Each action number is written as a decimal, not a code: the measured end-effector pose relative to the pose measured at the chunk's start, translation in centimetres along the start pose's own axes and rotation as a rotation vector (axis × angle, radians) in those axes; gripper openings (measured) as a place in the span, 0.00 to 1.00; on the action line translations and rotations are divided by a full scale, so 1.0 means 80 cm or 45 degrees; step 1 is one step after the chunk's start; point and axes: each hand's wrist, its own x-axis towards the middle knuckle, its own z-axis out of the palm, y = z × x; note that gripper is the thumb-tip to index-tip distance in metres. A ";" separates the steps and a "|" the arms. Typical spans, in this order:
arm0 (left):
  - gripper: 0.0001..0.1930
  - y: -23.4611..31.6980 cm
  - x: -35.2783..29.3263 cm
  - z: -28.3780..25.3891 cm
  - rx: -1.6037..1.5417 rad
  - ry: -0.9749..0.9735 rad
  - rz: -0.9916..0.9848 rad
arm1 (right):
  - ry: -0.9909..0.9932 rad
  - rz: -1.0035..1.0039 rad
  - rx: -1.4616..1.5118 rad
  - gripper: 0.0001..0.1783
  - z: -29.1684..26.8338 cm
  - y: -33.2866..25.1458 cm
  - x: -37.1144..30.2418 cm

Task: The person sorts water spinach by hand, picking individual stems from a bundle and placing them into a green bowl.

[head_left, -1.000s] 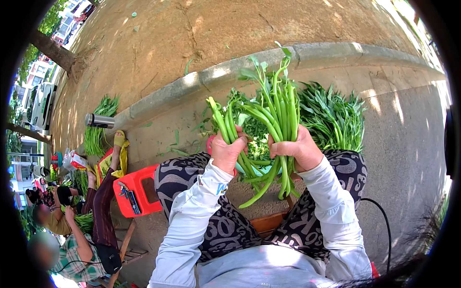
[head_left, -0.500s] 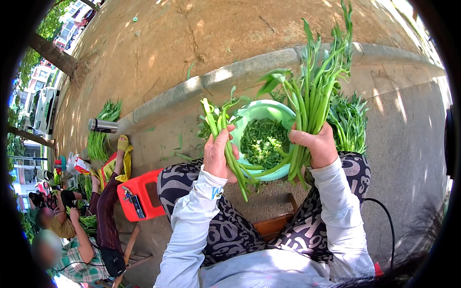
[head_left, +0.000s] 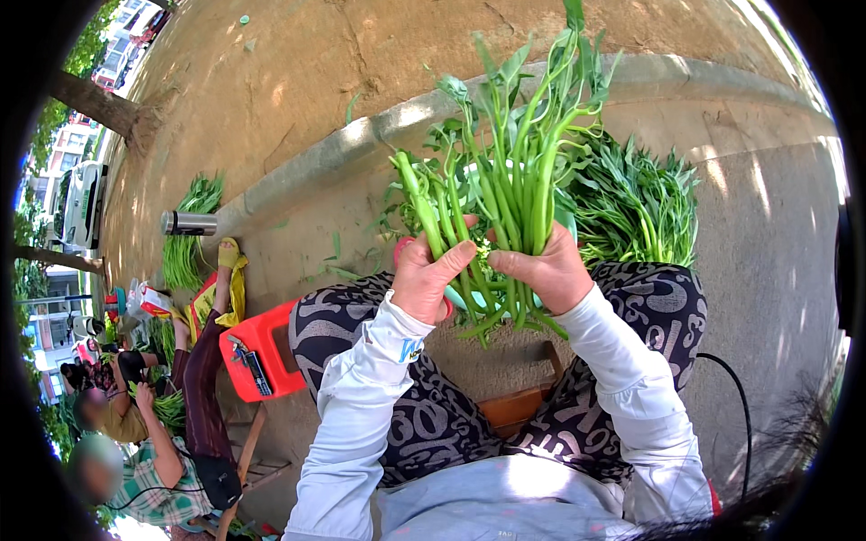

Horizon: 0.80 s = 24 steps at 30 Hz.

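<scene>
Outdoors, on grey pavement (head_left: 758, 298), beside a curb (head_left: 361, 138) and brown dirt (head_left: 298, 72), clasping leafy green stems (head_left: 519, 198) in both hands (head_left: 424, 281)

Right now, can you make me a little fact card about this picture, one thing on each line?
Left hand: gripping the left bunch of green stems
Right hand: gripping the right bunch, leafy at the top
Basin: pale green, mostly hidden behind the bunches
Leafy pile: on the ground, right of the basin
Stool: red, small things on top
Flask: silver, far left
Nearby person: plaid shirt, lower left
</scene>
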 end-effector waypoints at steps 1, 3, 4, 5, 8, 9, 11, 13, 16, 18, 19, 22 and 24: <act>0.18 0.002 -0.001 0.002 -0.002 -0.006 -0.013 | -0.038 0.000 0.066 0.23 0.007 -0.001 0.000; 0.17 -0.004 0.001 -0.003 0.141 -0.071 0.054 | -0.072 -0.003 0.100 0.24 0.014 0.005 0.001; 0.17 -0.006 0.002 -0.004 0.177 -0.083 0.090 | -0.090 -0.004 0.117 0.24 0.015 0.006 0.000; 0.17 -0.008 0.003 -0.005 0.213 -0.096 0.126 | -0.094 0.045 0.147 0.23 0.016 0.006 0.000; 0.17 -0.001 0.001 -0.011 0.203 -0.097 0.042 | -0.171 0.153 0.267 0.20 0.012 -0.004 0.003; 0.17 0.005 -0.001 -0.011 0.189 -0.078 0.006 | -0.093 0.193 0.206 0.19 0.006 -0.008 0.003; 0.18 0.013 -0.001 -0.022 0.243 0.032 0.064 | 0.065 0.276 0.078 0.18 -0.008 -0.015 0.002; 0.18 0.021 0.003 -0.044 0.150 0.164 0.082 | 0.155 0.323 0.301 0.14 -0.017 -0.028 0.000; 0.17 0.038 0.002 -0.067 0.013 0.301 0.191 | 0.179 0.259 0.334 0.15 -0.042 -0.048 -0.001; 0.19 0.046 -0.001 -0.077 0.007 0.406 0.210 | 0.162 0.147 0.330 0.13 -0.052 -0.057 -0.005; 0.19 0.049 -0.002 -0.078 0.035 0.437 0.215 | 0.166 0.102 0.331 0.12 -0.054 -0.064 -0.005; 0.22 0.045 -0.004 -0.077 -0.054 0.265 0.182 | 0.164 0.071 0.268 0.11 -0.054 -0.071 -0.005; 0.23 0.040 -0.002 -0.065 -0.141 0.120 0.152 | 0.190 0.058 0.210 0.12 -0.051 -0.074 -0.005</act>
